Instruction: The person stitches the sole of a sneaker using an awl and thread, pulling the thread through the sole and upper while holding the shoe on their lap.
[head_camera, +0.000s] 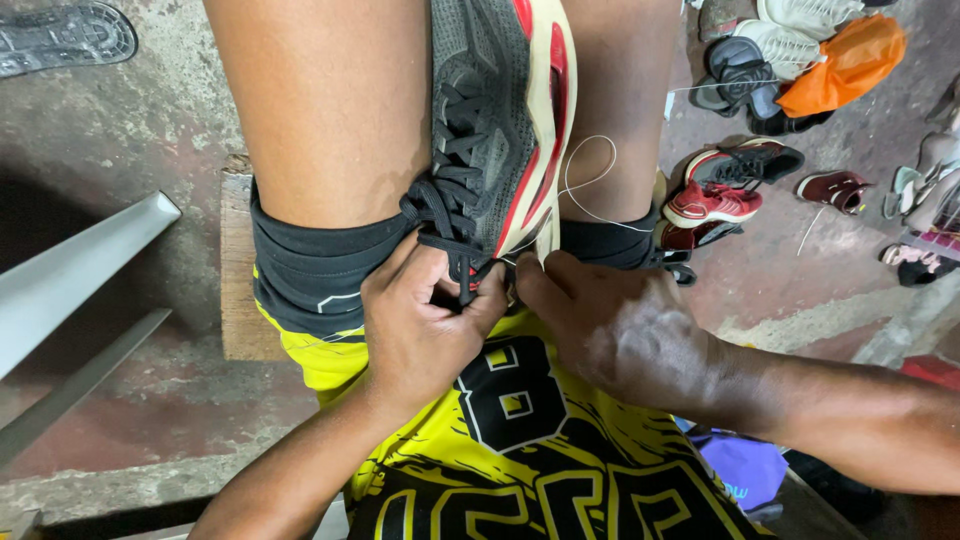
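**Tight between the knees, open floor to the left**

The 2 thighs (330, 110) clamp the grey sneaker (495, 120), leaving no gap beside it. Both hands, left hand (425, 320) and right hand (610, 320), crowd its heel end. A loose white thread (590, 180) loops across the right side. Scattered shoes (735, 180) clutter the floor at right; a metal bar (80, 270) slants at left, with bare concrete (150, 130) above it.

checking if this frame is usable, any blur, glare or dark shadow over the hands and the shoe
Head view: even, soft light, no glare; the left hand, right hand and grey sneaker are sharp. A dark shadow lies on the floor at left, off the work. Wide-lens bending shows at the edges; the shoe pile at top right is slightly soft.
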